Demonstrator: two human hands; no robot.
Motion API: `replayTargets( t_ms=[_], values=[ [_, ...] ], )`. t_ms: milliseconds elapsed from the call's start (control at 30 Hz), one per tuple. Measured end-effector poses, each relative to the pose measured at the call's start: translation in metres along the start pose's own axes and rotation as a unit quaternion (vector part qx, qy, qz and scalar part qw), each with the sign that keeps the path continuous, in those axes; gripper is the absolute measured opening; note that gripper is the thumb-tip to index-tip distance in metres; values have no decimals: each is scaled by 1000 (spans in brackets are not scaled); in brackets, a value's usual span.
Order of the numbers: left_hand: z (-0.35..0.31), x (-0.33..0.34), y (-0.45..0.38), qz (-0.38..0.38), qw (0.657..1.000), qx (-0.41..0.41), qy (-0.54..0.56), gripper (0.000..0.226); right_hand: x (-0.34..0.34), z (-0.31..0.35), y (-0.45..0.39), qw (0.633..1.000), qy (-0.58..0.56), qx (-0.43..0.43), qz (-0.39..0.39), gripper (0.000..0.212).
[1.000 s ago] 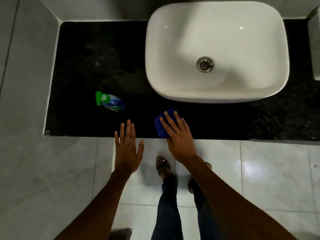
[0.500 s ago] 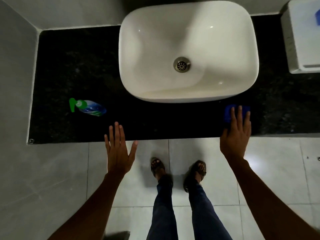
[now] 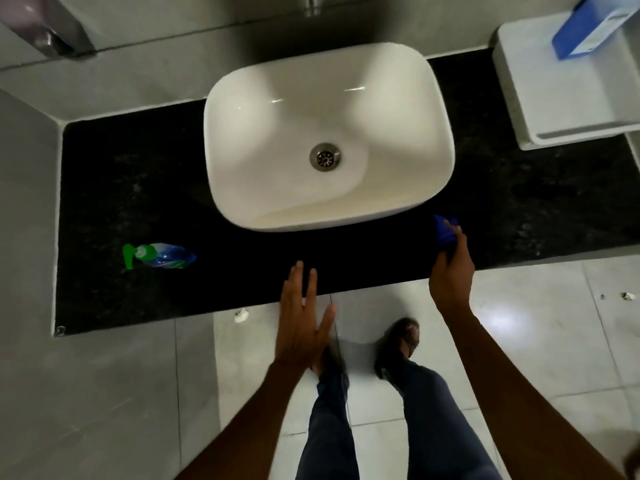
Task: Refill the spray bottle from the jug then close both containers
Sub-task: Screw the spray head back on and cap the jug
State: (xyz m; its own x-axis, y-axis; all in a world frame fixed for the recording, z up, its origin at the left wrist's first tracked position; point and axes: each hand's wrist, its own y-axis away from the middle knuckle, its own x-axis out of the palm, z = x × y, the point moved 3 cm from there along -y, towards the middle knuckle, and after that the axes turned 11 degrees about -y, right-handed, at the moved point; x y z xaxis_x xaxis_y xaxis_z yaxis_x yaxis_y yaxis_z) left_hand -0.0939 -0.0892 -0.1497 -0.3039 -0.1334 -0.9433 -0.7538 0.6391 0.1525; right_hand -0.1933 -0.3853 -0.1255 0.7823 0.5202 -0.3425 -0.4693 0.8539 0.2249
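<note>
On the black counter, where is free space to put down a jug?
Widest bare patch: left of the sink, behind the spray bottle. Also free: right of the sink, below the white box. The front strip is narrow, and the right hand holds a blue cloth there.

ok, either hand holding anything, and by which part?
Right hand pinches the blue cloth by its near end; left hand is open and empty.

Location type: bathroom or washroom. Identifying features: a white vessel-type washbasin (image 3: 329, 140) with a metal drain (image 3: 325, 157) sits on a black speckled stone counter (image 3: 138, 188). Grey tiled walls (image 3: 27, 202) enclose the counter at the rear and left. The floor (image 3: 536, 341) is laid with glossy light tiles. A white wall-mounted dispenser-style unit (image 3: 561, 91) is fixed to the right of the basin.
</note>
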Motion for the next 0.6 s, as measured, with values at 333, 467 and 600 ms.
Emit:
replayTargets(
  t_ms=[333, 467, 600],
  values=[
    [-208, 16, -104, 7, 996, 70, 57, 66, -70, 33, -50, 996, -77, -9, 53, 47],
    [-258, 25, -147, 11, 995, 80, 55, 65, -111, 50, -99, 994, -95, -30, 37, 48],
    [-296, 37, -192, -3, 994, 93, 53, 68, -140, 75, -167, 993, -70, -87, -46, 46]
  ],
)
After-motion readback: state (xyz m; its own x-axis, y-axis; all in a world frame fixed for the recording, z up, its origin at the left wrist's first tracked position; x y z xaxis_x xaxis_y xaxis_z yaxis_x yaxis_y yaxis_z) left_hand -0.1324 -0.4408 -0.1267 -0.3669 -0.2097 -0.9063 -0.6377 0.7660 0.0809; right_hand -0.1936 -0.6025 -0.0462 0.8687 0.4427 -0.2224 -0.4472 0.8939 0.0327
